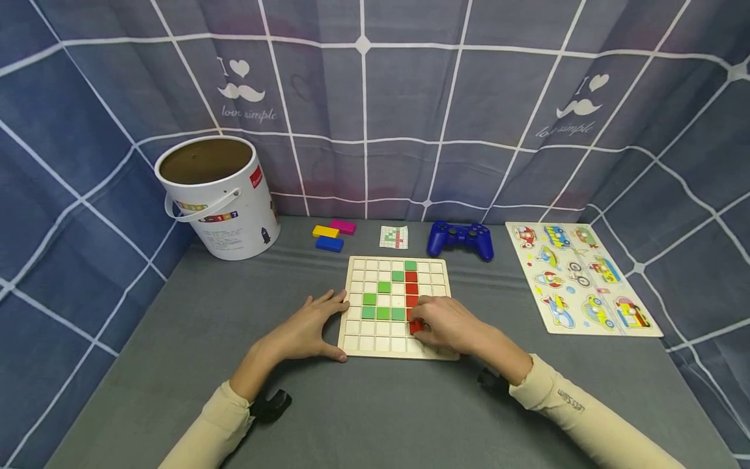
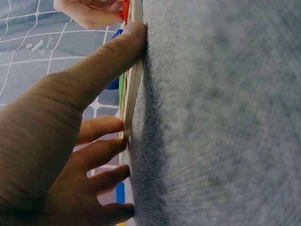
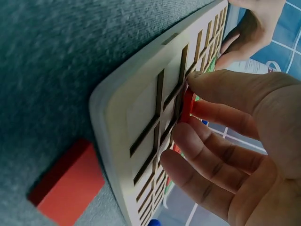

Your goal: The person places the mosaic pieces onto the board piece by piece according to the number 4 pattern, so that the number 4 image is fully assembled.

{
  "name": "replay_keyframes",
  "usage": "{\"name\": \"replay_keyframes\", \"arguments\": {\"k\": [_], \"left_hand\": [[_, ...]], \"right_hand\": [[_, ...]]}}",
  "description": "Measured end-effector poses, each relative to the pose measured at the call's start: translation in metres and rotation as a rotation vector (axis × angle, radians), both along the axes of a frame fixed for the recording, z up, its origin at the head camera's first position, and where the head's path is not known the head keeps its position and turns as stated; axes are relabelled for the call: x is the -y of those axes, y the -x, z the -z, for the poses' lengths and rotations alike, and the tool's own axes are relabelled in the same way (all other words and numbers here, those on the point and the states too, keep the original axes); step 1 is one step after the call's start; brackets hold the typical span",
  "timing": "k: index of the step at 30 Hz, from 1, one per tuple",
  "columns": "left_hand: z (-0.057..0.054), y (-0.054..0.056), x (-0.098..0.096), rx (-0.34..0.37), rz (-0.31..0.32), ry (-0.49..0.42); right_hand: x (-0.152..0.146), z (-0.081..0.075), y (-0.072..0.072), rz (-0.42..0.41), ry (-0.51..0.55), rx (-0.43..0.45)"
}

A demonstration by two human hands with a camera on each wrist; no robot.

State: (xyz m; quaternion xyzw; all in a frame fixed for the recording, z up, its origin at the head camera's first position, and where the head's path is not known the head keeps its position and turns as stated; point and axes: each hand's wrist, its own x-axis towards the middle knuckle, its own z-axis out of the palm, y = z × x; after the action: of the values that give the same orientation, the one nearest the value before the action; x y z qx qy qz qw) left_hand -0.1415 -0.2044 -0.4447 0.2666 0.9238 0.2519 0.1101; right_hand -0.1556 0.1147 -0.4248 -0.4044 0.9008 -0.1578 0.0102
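Note:
A wooden grid board [image 1: 366, 343] lies on the grey table, with several green tiles [image 1: 383, 286] in a stepped outline and a column of red tiles [image 1: 411, 277] in its cells. My right hand [image 1: 448, 322] is over the board's right part. Between thumb and fingers it pinches a red tile [image 3: 187, 104] at the lower end of the red column. My left hand [image 1: 301, 329] rests at the board's left side, fingers spread and fairly straight. Its thumb [image 2: 127, 44] touches the front edge, and its fingertips meet the left edge. A red block [image 3: 70, 183] lies on the table beside the board.
Behind the board are yellow [image 1: 325, 231], blue [image 1: 329, 243] and magenta [image 1: 343, 227] blocks, a small pattern card [image 1: 394, 237] and a blue game controller [image 1: 460, 241]. A white bucket [image 1: 237, 225] stands back left; a picture puzzle board [image 1: 562, 260] lies right. A curtain [image 1: 328, 91] closes the back.

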Motion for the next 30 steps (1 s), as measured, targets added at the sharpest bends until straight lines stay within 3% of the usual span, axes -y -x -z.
{"name": "replay_keyframes", "arguments": {"k": [12, 30], "left_hand": [[-0.003, 0.0, -0.001, 0.007, 0.0, 0.004], [0.0, 0.001, -0.002, 0.013, -0.01, 0.004]], "right_hand": [[0.001, 0.002, -0.001, -0.013, 0.024, -0.001], [-0.074, -0.001, -0.022, 0.153, 0.038, -0.011]]}}
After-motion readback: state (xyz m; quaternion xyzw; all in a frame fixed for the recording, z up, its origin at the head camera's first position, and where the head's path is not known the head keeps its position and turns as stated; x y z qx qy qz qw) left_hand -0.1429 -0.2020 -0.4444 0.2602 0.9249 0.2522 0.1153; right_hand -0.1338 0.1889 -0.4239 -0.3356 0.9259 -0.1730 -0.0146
